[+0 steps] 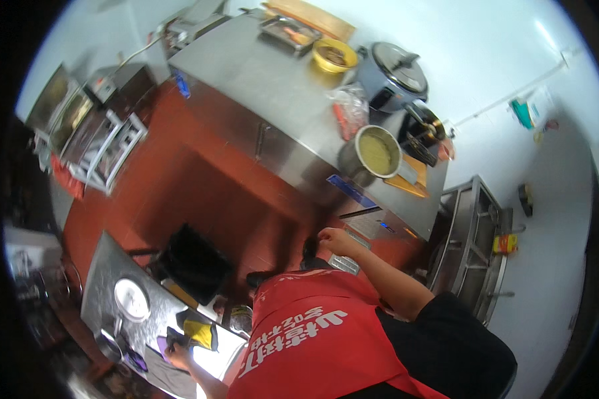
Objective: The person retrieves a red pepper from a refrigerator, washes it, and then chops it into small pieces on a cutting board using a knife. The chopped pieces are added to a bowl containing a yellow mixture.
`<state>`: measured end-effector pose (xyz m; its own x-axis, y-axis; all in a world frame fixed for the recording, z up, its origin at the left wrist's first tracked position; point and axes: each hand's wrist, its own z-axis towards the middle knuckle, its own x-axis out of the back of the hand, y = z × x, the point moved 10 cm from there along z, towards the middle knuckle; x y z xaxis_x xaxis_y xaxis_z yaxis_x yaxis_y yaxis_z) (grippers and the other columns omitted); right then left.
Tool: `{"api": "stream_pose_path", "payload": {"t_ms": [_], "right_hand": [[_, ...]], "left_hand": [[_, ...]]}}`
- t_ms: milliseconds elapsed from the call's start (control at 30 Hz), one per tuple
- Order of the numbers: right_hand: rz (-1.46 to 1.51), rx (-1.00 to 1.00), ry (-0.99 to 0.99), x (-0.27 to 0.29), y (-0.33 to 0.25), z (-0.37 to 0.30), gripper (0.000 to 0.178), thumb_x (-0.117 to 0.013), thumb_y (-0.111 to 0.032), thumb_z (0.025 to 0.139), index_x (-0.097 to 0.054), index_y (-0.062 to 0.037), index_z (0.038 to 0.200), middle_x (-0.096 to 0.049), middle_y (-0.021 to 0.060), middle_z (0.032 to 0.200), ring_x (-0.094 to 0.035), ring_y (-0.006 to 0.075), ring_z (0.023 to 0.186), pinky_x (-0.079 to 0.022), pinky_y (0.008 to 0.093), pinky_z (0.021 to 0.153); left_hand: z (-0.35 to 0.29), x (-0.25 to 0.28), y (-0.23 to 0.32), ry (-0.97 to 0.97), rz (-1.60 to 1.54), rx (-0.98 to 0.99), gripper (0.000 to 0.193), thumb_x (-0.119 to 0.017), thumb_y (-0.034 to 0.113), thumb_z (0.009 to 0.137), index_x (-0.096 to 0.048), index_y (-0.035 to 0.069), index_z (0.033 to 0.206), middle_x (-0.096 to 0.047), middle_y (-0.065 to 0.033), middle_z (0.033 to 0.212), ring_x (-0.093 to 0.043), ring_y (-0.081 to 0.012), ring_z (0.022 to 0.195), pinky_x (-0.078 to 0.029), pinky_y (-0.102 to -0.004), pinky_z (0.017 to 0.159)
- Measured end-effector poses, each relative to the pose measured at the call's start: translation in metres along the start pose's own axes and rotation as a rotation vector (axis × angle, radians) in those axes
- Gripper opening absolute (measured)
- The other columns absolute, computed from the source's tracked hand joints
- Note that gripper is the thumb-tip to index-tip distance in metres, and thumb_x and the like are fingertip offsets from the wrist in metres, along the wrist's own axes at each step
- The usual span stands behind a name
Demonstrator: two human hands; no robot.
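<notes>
Over the steel side table [99, 282] at the lower left, my left hand [178, 358] is closed on what looks like a dark cloth [175, 338]. Right beside it lie a yellow and black cloth [200, 334] and a small purple piece [137, 361]. My right hand [334, 241] hangs in front of the red apron [299, 319], away from both tables. Its fingers are curled in, and nothing shows in them.
A long steel counter [246, 86] runs across the far side. On it stand a rice cooker [396, 70], a yellow bowl [333, 56], a steel pot [377, 153] and a metal tray [289, 34]. A black bin [193, 263] is by the side table, which bears a round white dish [132, 299].
</notes>
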<state>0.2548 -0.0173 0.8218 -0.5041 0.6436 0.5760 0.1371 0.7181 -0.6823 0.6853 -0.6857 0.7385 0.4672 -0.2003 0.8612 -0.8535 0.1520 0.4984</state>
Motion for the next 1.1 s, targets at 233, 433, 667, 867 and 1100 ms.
{"api": "stream_pose_path", "payload": {"t_ms": [233,433,667,867,1100], "right_hand": [[-0.043,-0.237,0.184,0.085,0.194,-0.027,0.033,-0.066,-0.027,0.081,-0.073,-0.0034,0.103,-0.073,0.0185,0.098,-0.071,0.0325,0.092,-0.055,0.0418,0.083],[0.254,-0.264,0.327,0.146,0.275,0.027,0.034,-0.063,-0.028,0.086,-0.069,-0.0017,0.106,-0.072,0.0192,0.095,-0.070,0.0309,0.085,-0.056,0.0418,0.073],[1.337,-0.519,0.434,0.195,0.291,0.098,0.024,-0.055,-0.026,0.100,-0.059,-0.0049,0.110,-0.067,0.0094,0.091,-0.066,0.0202,0.070,-0.053,0.0342,0.053],[1.270,-0.548,0.584,0.202,0.303,0.117,0.020,-0.055,-0.020,0.100,-0.062,-0.0010,0.102,-0.068,0.0095,0.084,-0.066,0.0175,0.062,-0.045,0.0297,0.043],[0.803,-0.620,0.788,0.228,0.334,0.093,0.023,-0.061,-0.019,0.096,-0.066,0.0016,0.104,-0.071,0.0125,0.088,-0.069,0.0209,0.073,-0.051,0.0353,0.057]], "left_hand": [[-0.004,-0.046,0.104,-0.203,0.533,-0.125,0.056,-0.062,0.017,0.077,-0.054,-0.006,0.128,-0.062,-0.0282,0.123,-0.060,-0.0387,0.116,-0.046,-0.0495,0.103],[-0.125,-0.192,0.240,-0.657,-0.390,0.014,0.024,-0.062,0.003,0.092,-0.065,0.005,0.116,-0.066,-0.0060,0.092,-0.063,-0.0139,0.068,-0.046,-0.0256,0.047],[-0.265,-0.273,0.457,-0.904,-0.229,-0.258,0.025,-0.061,0.005,0.089,-0.069,0.003,0.113,-0.070,-0.0054,0.094,-0.067,-0.0133,0.074,-0.050,-0.0250,0.057],[-0.296,-0.354,0.648,-1.011,-0.048,-0.748,0.022,-0.064,0.008,0.087,-0.070,0.002,0.107,-0.072,-0.0106,0.097,-0.069,-0.0186,0.079,-0.055,-0.0329,0.069],[-0.481,-0.405,0.923,-0.752,-0.101,-1.757,0.037,-0.071,0.006,0.076,-0.067,0.006,0.113,-0.066,-0.0182,0.115,-0.061,-0.0345,0.112,-0.049,-0.0422,0.096]]}}
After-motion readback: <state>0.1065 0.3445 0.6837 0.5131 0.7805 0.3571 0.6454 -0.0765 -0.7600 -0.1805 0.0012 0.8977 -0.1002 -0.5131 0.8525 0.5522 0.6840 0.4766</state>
